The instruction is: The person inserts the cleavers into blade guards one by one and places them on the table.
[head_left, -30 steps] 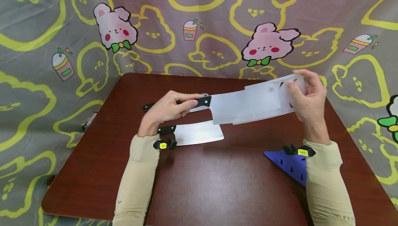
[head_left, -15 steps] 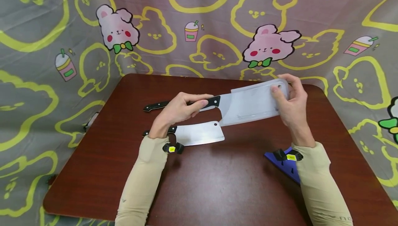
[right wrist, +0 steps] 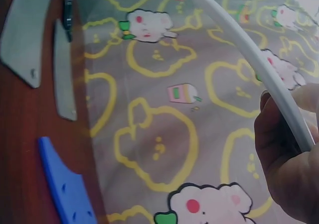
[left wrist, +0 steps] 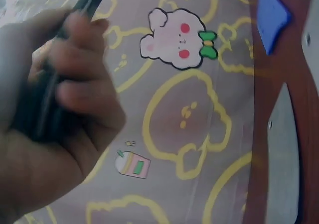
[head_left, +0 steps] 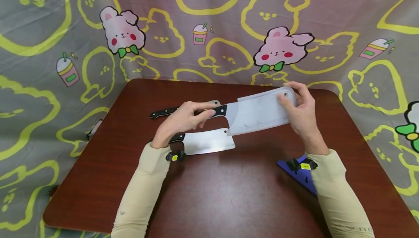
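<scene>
In the head view, the left hand (head_left: 184, 119) grips the black handle of the held cleaver (head_left: 223, 110), fingers and thumb closed about it. The blade points toward two to three o'clock and sits mostly inside the milky sheath (head_left: 262, 111), a strip beside the handle showing bare. The right hand (head_left: 302, 112) pinches the sheath's far end, thumb on the near face. From the sheath, the second cleaver (head_left: 206, 141) lies at eight o'clock on the dark red table (head_left: 216, 198), and the blue holed piece (head_left: 302, 176) at five, partly behind the right sleeve (head_left: 338, 198). The third knife (head_left: 161, 113) lies at nine o'clock from the held handle, partly behind the left hand.

In the left wrist view, the left hand, at nine o'clock, curls round the blurred dark handle; the blue holed piece shows at two.

In the right wrist view, the right hand, at four o'clock, holds the sheath edge-on; the blue holed piece is at eight.
</scene>
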A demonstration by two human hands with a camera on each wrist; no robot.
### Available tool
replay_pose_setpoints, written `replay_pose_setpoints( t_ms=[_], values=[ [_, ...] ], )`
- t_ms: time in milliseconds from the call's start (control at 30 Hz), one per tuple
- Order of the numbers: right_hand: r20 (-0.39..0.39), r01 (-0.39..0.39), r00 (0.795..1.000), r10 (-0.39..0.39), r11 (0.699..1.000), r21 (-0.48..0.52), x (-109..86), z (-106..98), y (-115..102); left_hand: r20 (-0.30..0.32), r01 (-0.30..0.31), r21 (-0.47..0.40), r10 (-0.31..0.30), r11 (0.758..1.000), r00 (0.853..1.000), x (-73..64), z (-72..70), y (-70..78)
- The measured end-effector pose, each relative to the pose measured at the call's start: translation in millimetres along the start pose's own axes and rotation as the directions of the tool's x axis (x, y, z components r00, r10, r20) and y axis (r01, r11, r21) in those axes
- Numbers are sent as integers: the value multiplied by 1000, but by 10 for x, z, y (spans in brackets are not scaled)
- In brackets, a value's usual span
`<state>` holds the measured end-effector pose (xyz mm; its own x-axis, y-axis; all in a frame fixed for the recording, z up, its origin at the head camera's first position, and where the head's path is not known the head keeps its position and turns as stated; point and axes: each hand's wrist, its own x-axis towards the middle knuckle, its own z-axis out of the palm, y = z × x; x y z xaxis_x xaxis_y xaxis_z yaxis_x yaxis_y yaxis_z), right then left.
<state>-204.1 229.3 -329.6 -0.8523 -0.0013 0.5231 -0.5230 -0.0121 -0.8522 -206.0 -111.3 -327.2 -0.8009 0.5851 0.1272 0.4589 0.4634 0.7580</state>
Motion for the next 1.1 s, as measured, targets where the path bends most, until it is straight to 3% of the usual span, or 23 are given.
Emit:
replay_pose_setpoints(
  t_ms=[67,167,300,367,467,600,733,933,1100],
  values=[
    [23,-22,999,22,999,-26,-16,16,26,-1,-3,119,3,993,1000,-37,9,0],
    [59,-40,997,46,995,-94,-42,30,68,-12,-37,282,42,959,999,-69,37,4],
    [133,-86,984,119,969,-230,-83,28,118,-48,-69,390,96,918,994,-91,69,-26],
    [188,-121,965,185,943,-309,-106,20,123,-61,-64,395,96,916,993,-109,70,-60],
    [297,-140,917,268,910,-389,-144,20,81,-66,-56,394,89,918,994,-145,50,-122],
    [408,-100,867,287,902,-421,-192,49,-21,-42,-39,365,58,930,997,-215,17,-195],
    [437,-65,856,274,898,-435,-221,48,-71,-22,-12,342,21,939,1000,-270,-14,-253],
    [452,-54,844,287,886,-461,-214,-50,-73,-40,53,285,-43,957,998,-345,-125,-398],
    [454,-42,827,332,841,-539,-241,-157,-65,-101,164,242,-144,956,985,-466,-277,-577]
  ],
)
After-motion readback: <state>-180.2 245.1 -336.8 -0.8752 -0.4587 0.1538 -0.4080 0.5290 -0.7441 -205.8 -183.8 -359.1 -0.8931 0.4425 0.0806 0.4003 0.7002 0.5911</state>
